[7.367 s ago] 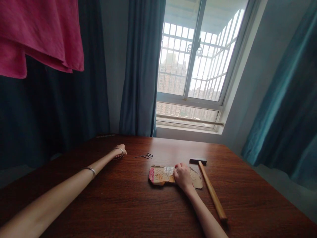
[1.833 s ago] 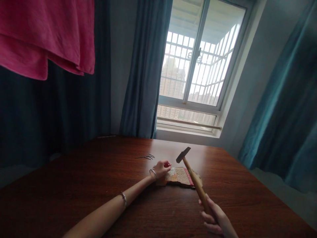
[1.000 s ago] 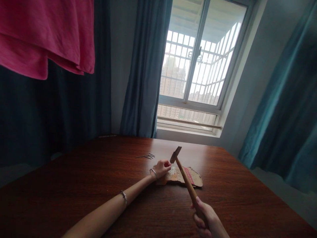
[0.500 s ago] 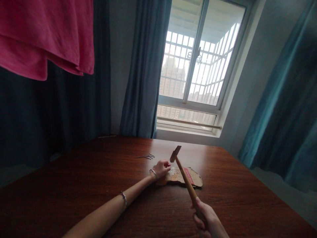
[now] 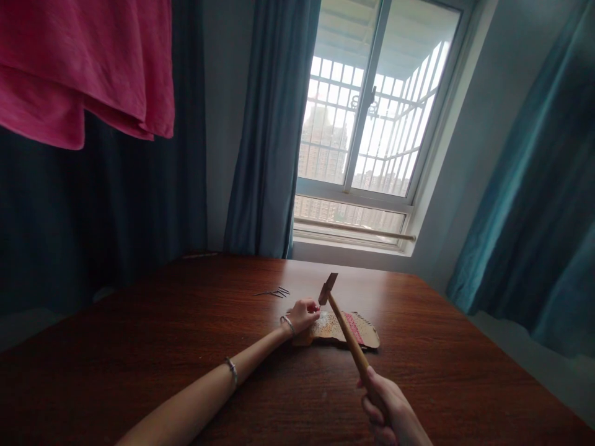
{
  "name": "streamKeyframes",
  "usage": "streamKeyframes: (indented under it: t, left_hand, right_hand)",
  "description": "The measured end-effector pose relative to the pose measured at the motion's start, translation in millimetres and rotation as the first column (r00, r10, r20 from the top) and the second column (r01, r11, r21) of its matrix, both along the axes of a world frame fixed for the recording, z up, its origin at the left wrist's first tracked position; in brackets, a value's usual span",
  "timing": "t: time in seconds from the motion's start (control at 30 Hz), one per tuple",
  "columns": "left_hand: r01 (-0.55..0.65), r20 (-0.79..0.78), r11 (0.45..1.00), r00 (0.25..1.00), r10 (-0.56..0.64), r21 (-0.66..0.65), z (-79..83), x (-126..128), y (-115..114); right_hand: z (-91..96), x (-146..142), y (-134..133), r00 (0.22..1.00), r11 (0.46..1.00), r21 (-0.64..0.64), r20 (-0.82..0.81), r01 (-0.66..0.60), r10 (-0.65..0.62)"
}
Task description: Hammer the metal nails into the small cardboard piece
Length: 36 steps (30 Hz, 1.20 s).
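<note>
We find the right hand (image 5: 389,404) closed round the hammer (image 5: 352,344); the left hand (image 5: 304,314), fingers curled above the cardboard (image 5: 331,328), has a hold we cannot determine.

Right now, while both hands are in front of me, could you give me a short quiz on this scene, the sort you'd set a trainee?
1. Multiple choice: which hand grips the wooden handle of the hammer? A, left; B, right; C, both.
2. True or false: the loose nails lie on the table, apart from the cardboard.
3. Fill in the blank: the left hand is closest to the hammer's ____.

Key: 1. B, the right hand. 2. True. 3. Head.
</note>
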State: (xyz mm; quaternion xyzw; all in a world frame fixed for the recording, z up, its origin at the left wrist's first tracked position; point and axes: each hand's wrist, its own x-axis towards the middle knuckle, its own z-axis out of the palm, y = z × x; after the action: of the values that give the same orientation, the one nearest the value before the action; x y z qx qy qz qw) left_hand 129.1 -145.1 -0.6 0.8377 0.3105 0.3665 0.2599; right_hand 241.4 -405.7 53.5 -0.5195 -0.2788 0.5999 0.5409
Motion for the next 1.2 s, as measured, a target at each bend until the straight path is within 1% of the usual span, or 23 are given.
streamKeyframes:
  t: [0.13,0.23,0.33,0.5,0.63,0.83,1.07,1.2]
  left_hand:
    - [0.021,-0.003,0.999,1.0,-0.021,-0.027,2.9,-0.5,-2.2]
    - [0.009,-0.001,1.0,1.0,-0.009,-0.027,3.9,-0.7,-3.0]
    - [0.001,0.007,1.0,1.0,0.0,-0.03,3.3,-0.4,-2.8]
    - [-0.017,-0.025,0.996,1.0,0.015,-0.088,2.7,-0.2,-2.4]
    - [-0.014,-0.014,0.996,1.0,0.013,-0.087,2.9,0.1,-2.8]
    - [0.0,-0.014,0.996,1.0,-0.002,-0.085,3.0,0.5,-2.4]
    - [-0.014,-0.045,0.997,0.999,0.01,-0.08,0.5,1.4,-1.3]
    - [-0.005,-0.034,0.998,0.999,0.003,-0.058,-1.0,2.1,0.1]
  right_hand:
    - [-0.5,-0.5,-0.5,1.0,1.0,0.006,0.001,-0.015,0.015]
    - [-0.1,-0.9,-0.3,1.0,1.0,-0.004,-0.015,-0.012,0.012]
    - [0.5,-1.5,-0.3,1.0,1.0,0.018,-0.019,-0.014,0.014]
    - [1.1,-1.8,-1.1,1.0,0.999,0.019,-0.005,-0.026,0.026]
    - [-0.3,-1.4,-1.6,0.999,0.998,0.043,-0.001,-0.039,0.039]
    - [-0.7,-0.2,-1.4,0.999,0.998,0.038,-0.003,-0.047,0.047]
    - [-4.0,0.8,-1.3,1.0,0.999,0.027,0.0,-0.018,0.018]
    - [-3.8,0.2,-2.2,1.0,0.999,0.03,0.005,-0.012,0.011]
